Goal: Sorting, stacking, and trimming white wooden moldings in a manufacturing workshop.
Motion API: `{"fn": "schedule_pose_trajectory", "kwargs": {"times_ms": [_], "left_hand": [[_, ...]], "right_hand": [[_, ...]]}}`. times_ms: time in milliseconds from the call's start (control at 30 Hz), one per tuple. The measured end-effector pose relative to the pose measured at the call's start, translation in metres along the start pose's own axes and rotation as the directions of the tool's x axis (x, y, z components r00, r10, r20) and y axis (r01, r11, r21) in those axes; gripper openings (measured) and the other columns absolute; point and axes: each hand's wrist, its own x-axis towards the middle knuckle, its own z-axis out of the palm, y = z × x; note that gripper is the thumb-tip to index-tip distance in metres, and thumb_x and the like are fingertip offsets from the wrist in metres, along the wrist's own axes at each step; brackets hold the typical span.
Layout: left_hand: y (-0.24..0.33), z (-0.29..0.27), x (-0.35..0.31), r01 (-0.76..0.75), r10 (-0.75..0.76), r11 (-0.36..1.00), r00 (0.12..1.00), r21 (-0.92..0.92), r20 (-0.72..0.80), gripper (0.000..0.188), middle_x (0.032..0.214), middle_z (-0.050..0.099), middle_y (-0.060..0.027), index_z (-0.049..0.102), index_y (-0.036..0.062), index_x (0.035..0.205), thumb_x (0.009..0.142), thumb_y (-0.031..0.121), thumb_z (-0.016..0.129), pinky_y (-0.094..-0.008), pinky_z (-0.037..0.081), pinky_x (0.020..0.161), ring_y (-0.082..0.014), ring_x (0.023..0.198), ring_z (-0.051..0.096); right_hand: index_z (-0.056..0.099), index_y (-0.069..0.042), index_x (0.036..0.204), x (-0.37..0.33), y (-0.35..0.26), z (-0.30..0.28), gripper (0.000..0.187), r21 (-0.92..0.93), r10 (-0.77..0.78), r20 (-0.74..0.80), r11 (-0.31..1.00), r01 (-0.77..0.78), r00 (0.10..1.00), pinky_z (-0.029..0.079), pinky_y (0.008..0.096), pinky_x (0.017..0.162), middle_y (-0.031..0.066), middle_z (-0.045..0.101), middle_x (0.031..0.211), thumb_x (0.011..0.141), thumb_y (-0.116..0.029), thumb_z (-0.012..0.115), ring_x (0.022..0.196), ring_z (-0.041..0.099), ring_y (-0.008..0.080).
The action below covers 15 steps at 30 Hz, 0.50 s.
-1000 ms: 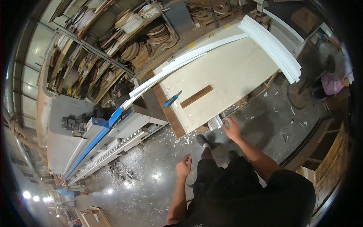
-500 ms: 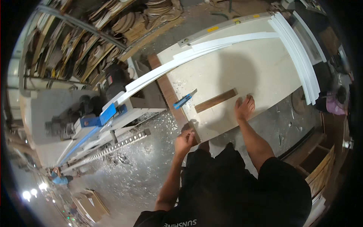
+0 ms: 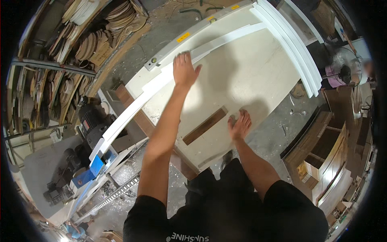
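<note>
A pale flat board (image 3: 258, 76) lies before me like a worktop. My left hand (image 3: 184, 71) reaches across to its far side and rests over the long white strips (image 3: 229, 37), fingers stretched out and thumb apart. Whether it presses on them I cannot tell. My right hand (image 3: 240, 127) is over the near part of the board, fingers loosely spread, with nothing in them. Just left of it lies a short brown wood strip (image 3: 204, 126). The blue utility knife seen earlier is now out of sight, apparently behind my left forearm.
A spirit level (image 3: 173, 44) lies along the far edge. White mouldings (image 3: 288, 44) are stacked across the right end. At left stands a machine with a black motor (image 3: 90, 119); the strips extend toward it. Shelves hold curved wood pieces (image 3: 90, 44). A brown wooden frame (image 3: 318, 149) stands at right.
My left hand has moved from the board's near left corner up to the white strips. My right hand stays beside the brown strip. The view has shifted.
</note>
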Motion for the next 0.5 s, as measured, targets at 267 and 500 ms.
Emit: {"fn": "schedule_pose_trajectory", "kwargs": {"times_ms": [267,500], "left_hand": [[-0.047,0.005,0.03,0.023,-0.19,0.953,0.823,0.303,0.536,0.071,0.108,0.078,-0.0219,0.068,0.0034,0.128,0.084,0.057,0.085,-0.0491,0.062,0.084,-0.0374,0.099,0.077],[-0.126,-0.086,-0.058,0.019,-0.235,0.924,0.815,0.382,0.529,0.056,0.097,0.077,-0.0233,0.065,0.0019,0.112,0.087,0.048,0.084,-0.0546,0.06,0.079,-0.0446,0.092,0.076]], "right_hand": [[0.045,-0.009,0.154,-0.003,0.01,-0.002,0.072,0.0,0.067,0.087,0.998,-0.068,0.994,0.027,0.0587,0.124,0.0145,0.038,0.163,0.096,-0.047,0.063,0.154,0.032,0.0381],[0.044,-0.01,0.155,0.002,0.005,-0.015,0.074,0.053,0.118,0.147,0.991,-0.127,0.982,0.027,0.057,0.125,0.0152,0.038,0.163,0.094,-0.046,0.066,0.154,0.031,0.0386]]}}
